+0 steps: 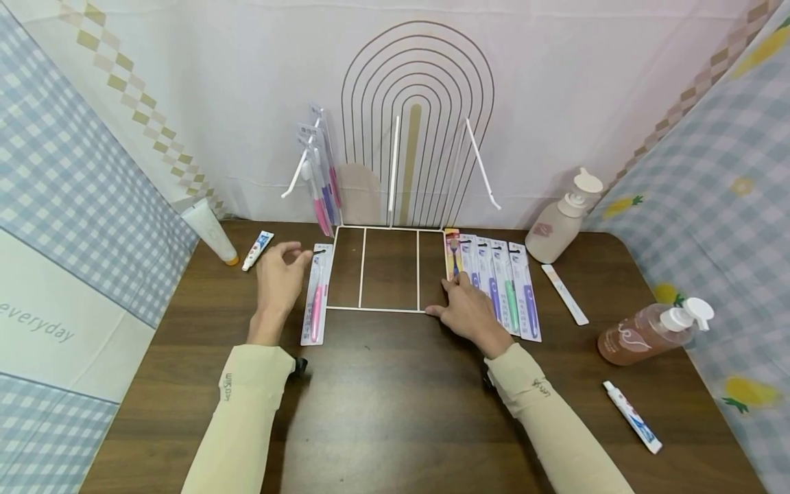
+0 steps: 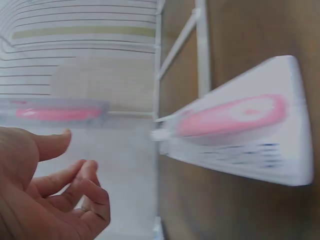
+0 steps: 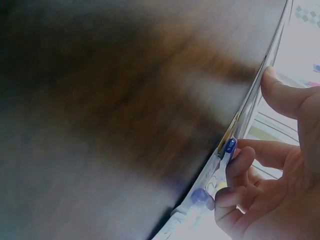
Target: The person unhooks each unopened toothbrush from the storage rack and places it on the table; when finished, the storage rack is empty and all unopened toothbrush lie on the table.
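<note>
Left hand [image 1: 279,273] loose by pink toothbrush pack [image 1: 317,295]; right hand [image 1: 467,310] on packs row [image 1: 501,285], grip blurred, can't tell.

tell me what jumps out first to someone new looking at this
A white wire rack stands at the table's far middle, with packaged toothbrushes hanging on its left hook. The right hand rests on a row of toothbrush packs; the left hand hovers beside a pink one.

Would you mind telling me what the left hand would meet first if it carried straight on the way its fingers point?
Probably the pink toothbrush pack; the left hand has its fingertips almost at the pack's top end.
</note>
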{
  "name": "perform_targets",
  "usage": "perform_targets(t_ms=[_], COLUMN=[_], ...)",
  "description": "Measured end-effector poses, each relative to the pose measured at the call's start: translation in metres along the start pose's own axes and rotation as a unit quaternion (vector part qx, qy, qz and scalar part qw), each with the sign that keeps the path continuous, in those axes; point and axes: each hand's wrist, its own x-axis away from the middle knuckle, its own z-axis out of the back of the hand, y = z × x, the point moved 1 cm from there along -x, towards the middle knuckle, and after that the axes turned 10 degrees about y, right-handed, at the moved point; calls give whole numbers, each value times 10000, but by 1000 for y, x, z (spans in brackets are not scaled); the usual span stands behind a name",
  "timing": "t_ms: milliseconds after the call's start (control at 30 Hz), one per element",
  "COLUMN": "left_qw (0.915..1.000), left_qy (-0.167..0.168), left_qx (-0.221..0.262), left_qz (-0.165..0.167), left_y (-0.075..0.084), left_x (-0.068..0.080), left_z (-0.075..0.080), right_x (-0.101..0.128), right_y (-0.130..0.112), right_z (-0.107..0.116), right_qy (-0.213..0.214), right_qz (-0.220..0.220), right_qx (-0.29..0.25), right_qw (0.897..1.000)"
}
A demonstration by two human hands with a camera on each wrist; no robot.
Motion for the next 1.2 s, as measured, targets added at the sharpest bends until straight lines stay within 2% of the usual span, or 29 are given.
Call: perform_targets(t_ms=[133,333,467,767,1000,1200], left_qw=[9984,9943,9919,9891,9876,9851], left_qy=[285,206,240,379,472,657], left_qx=[459,976,1115,1284,1406,1524], left_qz=[-184,-381,-559,-611,-506,-448], left_y=[21,42,51,66,71,73], left_x=[-12,-30,-37,-44,-45,-45], left_z=[7,11,12,11,8,6], right_x=[0,-5,-2,3,-7,-2], right_y=[-3,11,5,-7,16,5], right_z=[3,-12,-7,7,-17,-6], right_qy=[-116,40,18,-73,103,62], right_qz=[-69,-66,-23,-81,-1,33], right_qx=[-3,-137,-80,-53,-78,18], right_qw=[9999,9999,10000,9999,9999,10000])
